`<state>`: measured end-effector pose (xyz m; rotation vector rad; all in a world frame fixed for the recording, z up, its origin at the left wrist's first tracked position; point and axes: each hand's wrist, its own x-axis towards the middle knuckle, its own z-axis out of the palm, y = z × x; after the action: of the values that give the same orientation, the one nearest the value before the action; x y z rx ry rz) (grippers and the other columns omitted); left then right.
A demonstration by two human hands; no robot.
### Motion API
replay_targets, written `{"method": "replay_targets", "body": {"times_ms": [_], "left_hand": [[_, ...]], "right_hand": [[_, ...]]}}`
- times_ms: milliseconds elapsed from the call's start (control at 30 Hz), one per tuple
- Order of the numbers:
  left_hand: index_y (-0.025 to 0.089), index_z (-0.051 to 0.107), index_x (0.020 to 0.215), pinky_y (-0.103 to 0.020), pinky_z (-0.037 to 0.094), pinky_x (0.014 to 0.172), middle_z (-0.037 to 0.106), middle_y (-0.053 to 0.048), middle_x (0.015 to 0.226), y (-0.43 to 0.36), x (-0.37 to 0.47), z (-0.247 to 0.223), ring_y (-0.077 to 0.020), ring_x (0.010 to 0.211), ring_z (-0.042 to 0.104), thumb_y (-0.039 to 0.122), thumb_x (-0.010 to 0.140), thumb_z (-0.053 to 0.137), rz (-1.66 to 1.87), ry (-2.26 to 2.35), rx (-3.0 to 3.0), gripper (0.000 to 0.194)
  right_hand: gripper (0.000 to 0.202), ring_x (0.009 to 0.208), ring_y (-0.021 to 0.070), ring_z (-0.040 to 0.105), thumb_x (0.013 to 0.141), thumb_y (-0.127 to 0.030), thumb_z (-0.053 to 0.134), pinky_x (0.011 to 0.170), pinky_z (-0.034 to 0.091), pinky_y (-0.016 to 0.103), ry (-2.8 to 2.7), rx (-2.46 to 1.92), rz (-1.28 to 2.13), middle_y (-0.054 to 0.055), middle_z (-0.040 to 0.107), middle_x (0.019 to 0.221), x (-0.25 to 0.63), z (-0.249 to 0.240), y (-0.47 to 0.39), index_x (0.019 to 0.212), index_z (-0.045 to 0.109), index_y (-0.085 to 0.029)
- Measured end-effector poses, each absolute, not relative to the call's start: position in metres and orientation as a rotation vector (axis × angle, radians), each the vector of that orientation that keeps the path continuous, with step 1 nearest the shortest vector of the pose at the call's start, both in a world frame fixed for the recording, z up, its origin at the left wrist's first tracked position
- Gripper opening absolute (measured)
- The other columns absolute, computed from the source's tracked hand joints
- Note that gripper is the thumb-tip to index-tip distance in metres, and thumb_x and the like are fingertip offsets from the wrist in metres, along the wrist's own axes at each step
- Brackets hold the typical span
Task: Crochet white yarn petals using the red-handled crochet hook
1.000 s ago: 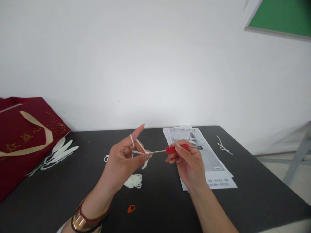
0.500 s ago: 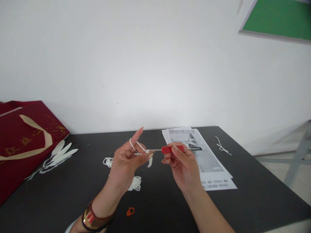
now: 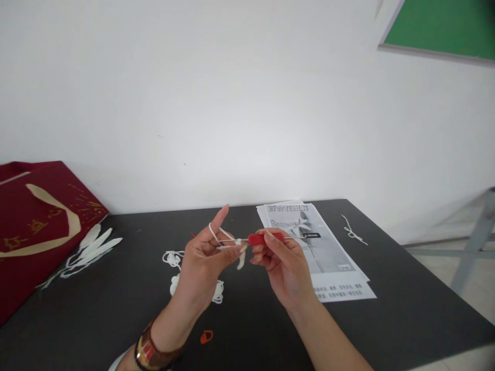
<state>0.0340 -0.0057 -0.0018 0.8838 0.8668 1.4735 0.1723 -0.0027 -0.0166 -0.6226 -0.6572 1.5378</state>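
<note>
My left hand [image 3: 207, 257] pinches a small white crocheted piece [image 3: 242, 257] between thumb and finger, its index finger raised with white yarn [image 3: 215, 234] looped round it. My right hand [image 3: 284, 260] grips the red handle [image 3: 266, 238] of a thin metal crochet hook. The hook's shaft runs left through the white stitches at my left fingertips. White yarn bundles [image 3: 218, 292] lie on the table below and behind my left hand, partly covered by it. An orange stitch marker [image 3: 206, 337] rests near my left wrist.
Printed sheets [image 3: 340, 292] lie beyond my right hand on the black table [image 3: 402, 309]. A knotted white string [image 3: 352, 234] is further right. White crocheted petals [image 3: 95, 247] sit at left beside a dark red bag [image 3: 34, 226]. A wall rises behind.
The hook has slid further left through the stitches, and my right hand has moved slightly left with it. The white piece has shifted a little right. The view has moved slightly.
</note>
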Motion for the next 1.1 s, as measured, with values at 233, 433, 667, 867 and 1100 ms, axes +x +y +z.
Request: {"method": "replay_targets", "body": {"times_ms": [233,433,667,867,1100], "left_hand": [[0.028,0.065,0.123,-0.021,0.045,0.056,0.060,0.005,0.061,-0.005,0.032,0.000,-0.0096,0.059,0.054,0.011,0.061,0.082,1.505,0.846,0.916,0.066],[0.028,0.066,0.121,-0.021,0.045,0.059,0.061,0.005,0.060,-0.001,0.030,-0.004,-0.0099,0.061,0.055,0.010,0.063,0.081,1.496,0.824,0.927,0.063],[0.029,0.063,0.125,-0.021,0.046,0.062,0.062,0.006,0.063,0.000,0.028,-0.011,-0.0086,0.061,0.056,0.010,0.064,0.080,1.428,0.791,0.901,0.065],[0.027,0.059,0.129,-0.021,0.045,0.057,0.062,0.005,0.061,0.004,0.025,-0.010,-0.0087,0.057,0.055,0.009,0.063,0.080,1.404,0.789,0.957,0.072],[0.031,0.061,0.127,-0.020,0.045,0.061,0.064,0.005,0.063,0.006,0.021,-0.010,-0.0082,0.062,0.057,0.007,0.066,0.079,1.409,0.726,0.935,0.068]], "right_hand": [[0.015,0.045,0.0086,0.063,0.074,-0.028,0.077,0.051,0.058,0.018,-0.610,-0.612,1.640,0.001,0.072,0.059,0.175,-0.016,0.000,0.079,0.072,-0.014],[0.013,0.051,0.0107,0.068,0.076,-0.027,0.076,0.055,0.059,0.019,-0.776,-0.603,1.541,0.003,0.075,0.065,0.177,-0.018,-0.003,0.081,0.073,-0.015],[0.014,0.051,0.0103,0.066,0.076,-0.028,0.076,0.053,0.058,0.019,-0.702,-0.639,1.467,0.002,0.074,0.064,0.170,-0.021,-0.002,0.081,0.073,-0.015],[0.018,0.046,0.0104,0.065,0.075,-0.030,0.077,0.049,0.058,0.019,-0.770,-0.644,1.593,0.003,0.074,0.062,0.178,-0.022,0.004,0.080,0.073,-0.013],[0.016,0.047,0.0104,0.066,0.076,-0.029,0.075,0.050,0.057,0.018,-0.789,-0.628,1.502,0.004,0.075,0.064,0.180,-0.019,0.001,0.079,0.073,-0.014]]}}
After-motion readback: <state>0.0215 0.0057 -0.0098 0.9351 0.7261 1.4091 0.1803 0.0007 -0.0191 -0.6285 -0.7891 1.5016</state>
